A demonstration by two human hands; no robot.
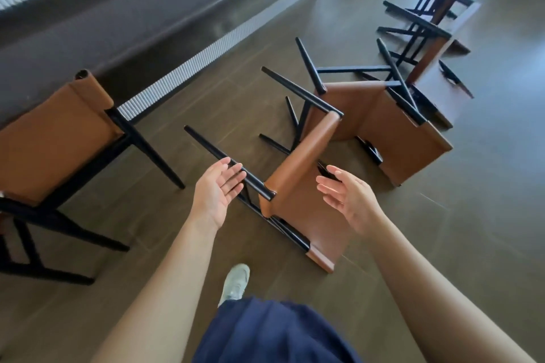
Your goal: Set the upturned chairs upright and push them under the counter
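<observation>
- Now holds left hand (216, 189) palm up, fingers straight and wide, empty, at a black leg (219, 153) of the nearest upturned chair (298, 186), near centre.
- Holds right hand (348, 197) just right of its seat, fingers wide, gripping nothing.

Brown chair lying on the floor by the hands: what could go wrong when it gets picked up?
The tipped tan leather chair with black metal legs lies close beside a second tipped tan chair; lifting it may snag that one.
Both the left hand and right hand are open; a loose hold could let it swing.
The pale shoe is near; a dropped chair might hit it.
</observation>
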